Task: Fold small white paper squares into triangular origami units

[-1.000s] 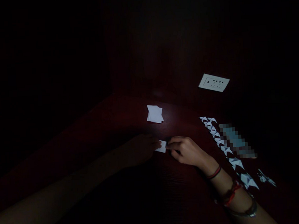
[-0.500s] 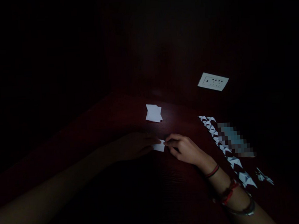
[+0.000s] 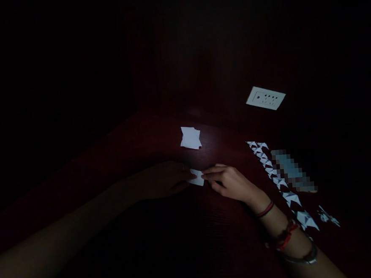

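In the head view, a small piece of white paper (image 3: 199, 180) lies on the dark red table (image 3: 227, 155), in front of its back edge and well apart from its back left corner. The left hand (image 3: 169, 179), deep in shadow, reaches over the paper's left side; whether its fingers press or pinch is too dark to tell. The right hand (image 3: 229, 181) has its forefinger stretched onto the paper's right side, with the thumb spread apart below; I cannot tell whether anything is pinched.

Near the table's back edge, beyond the hands, sits an uneven stack of white sheets (image 3: 191, 137). To the right, folded paper pieces (image 3: 290, 197) run in a line from near the back edge towards the front. Beside them lie a pixelated bluish object (image 3: 291, 169) and a small white cluster (image 3: 328, 217). A white socket plate (image 3: 265, 98) is on the wall.
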The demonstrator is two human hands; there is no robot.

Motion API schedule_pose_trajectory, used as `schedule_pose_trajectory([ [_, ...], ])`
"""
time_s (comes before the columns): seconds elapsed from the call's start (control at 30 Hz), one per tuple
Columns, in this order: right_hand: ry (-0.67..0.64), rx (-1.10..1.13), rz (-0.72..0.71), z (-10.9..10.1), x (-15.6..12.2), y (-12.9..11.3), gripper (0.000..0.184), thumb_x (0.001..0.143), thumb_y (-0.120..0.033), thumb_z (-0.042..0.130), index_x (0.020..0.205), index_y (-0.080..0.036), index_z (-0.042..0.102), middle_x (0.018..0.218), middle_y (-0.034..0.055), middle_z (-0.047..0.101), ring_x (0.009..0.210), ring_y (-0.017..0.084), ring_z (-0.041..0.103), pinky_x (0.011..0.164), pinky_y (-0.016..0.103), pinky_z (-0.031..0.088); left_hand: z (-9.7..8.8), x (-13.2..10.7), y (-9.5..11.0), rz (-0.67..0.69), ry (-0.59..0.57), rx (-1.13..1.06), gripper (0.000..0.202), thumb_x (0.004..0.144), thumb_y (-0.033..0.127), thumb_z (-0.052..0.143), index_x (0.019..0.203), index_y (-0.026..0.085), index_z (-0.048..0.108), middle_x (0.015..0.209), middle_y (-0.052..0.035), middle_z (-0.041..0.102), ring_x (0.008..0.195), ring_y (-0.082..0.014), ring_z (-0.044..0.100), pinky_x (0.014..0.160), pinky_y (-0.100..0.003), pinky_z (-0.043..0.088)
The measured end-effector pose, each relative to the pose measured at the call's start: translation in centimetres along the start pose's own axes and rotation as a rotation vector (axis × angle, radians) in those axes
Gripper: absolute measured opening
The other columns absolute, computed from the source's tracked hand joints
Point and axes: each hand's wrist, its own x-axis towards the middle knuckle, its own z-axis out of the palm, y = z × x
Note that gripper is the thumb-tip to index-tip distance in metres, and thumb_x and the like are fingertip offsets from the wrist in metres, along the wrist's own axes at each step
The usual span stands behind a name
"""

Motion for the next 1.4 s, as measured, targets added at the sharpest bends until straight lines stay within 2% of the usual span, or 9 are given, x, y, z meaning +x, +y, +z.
schedule_pose_trajectory([
  [0.07,0.000,0.010,-0.005,0.0,0.0,0.1,0.031,0.080,-0.014,0.045,0.106,-0.018,0.060,0.109,0.0052,0.060,0.099,0.016,0.053,0.090,0.032,0.041,0.3,0.1,0.1,-0.024,0.028,-0.001,0.028,0.089,0.029,0.042,0.115,0.022,0.052,0.109,-0.0041,0.057,0.098,-0.0181,0.053,0.085,-0.030,0.038],
  [0.2,0.001,0.033,-0.002,-0.2,0.1,0.0,0.031,0.079,-0.012,0.045,0.106,-0.018,0.061,0.109,0.0050,0.060,0.099,0.015,0.054,0.092,0.031,0.040,0.4,0.5,0.4,0.023,0.046,0.004,0.028,0.087,0.030,0.045,0.113,0.021,0.053,0.109,-0.0058,0.056,0.096,-0.0187,0.052,0.083,-0.030,0.039],
  [0.57,-0.032,0.027,0.035,-0.5,0.2,-0.8,0.035,0.080,-0.013,0.044,0.110,-0.023,0.059,0.109,0.0041,0.056,0.096,0.015,0.054,0.088,0.029,0.043,0.5,0.8,0.5,0.018,-0.001,0.043,0.027,0.083,0.019,0.050,0.109,0.018,0.055,0.101,-0.0050,0.056,0.092,-0.0185,0.050,0.081,-0.030,0.039],
  [0.87,-0.043,0.000,0.044,-0.4,0.2,-1.0,0.034,0.080,-0.015,0.044,0.110,-0.024,0.058,0.108,0.0041,0.055,0.094,0.015,0.054,0.085,0.029,0.044,0.7,0.8,0.3,0.006,0.020,-0.020,0.026,0.082,0.014,0.047,0.106,0.018,0.056,0.103,-0.0052,0.055,0.094,-0.0176,0.051,0.082,-0.028,0.039],
  [1.1,-0.027,0.013,0.045,-0.4,0.3,-0.8,0.030,0.080,-0.014,0.045,0.104,-0.022,0.062,0.108,0.0042,0.057,0.094,0.015,0.056,0.086,0.030,0.045,1.4,0.5,-0.2,-0.015,0.031,0.016,0.026,0.085,0.018,0.045,0.108,0.018,0.056,0.106,-0.0064,0.055,0.097,-0.0183,0.050,0.084,-0.030,0.039],
  [1.27,-0.014,0.059,0.023,-0.5,0.2,-0.5,0.027,0.078,-0.012,0.046,0.097,-0.018,0.065,0.108,0.0049,0.060,0.098,0.016,0.055,0.091,0.029,0.042,1.2,0.9,0.1,0.005,0.012,0.081,0.025,0.084,0.015,0.045,0.105,0.018,0.058,0.101,-0.0063,0.057,0.091,-0.0191,0.052,0.081,-0.031,0.041],
  [1.4,0.038,0.129,0.030,-0.3,0.2,-0.3,0.024,0.076,-0.009,0.046,0.089,-0.016,0.065,0.102,0.0047,0.061,0.093,0.015,0.057,0.088,0.028,0.043,0.9,1.0,0.3,0.008,0.010,0.096,0.024,0.082,0.013,0.046,0.102,0.017,0.059,0.103,-0.0069,0.057,0.092,-0.0201,0.052,0.082,-0.032,0.041],
])
